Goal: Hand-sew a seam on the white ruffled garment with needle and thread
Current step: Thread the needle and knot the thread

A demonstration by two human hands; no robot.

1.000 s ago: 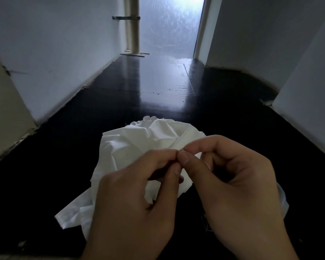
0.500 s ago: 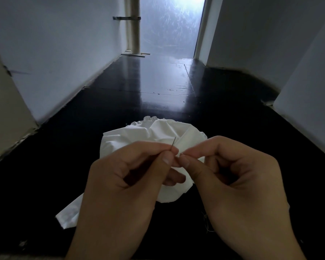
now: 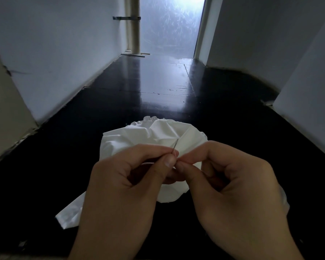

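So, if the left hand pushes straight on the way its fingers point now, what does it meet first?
Most likely the fingers of the right hand, which look nearly tip to tip with those of the left hand. The thin metal needle it pinches points up at the white ruffled garment behind; depth is unclear.

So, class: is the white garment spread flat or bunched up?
Bunched up. The white garment is crumpled into folds on the dark floor, its ruffled edge curling.
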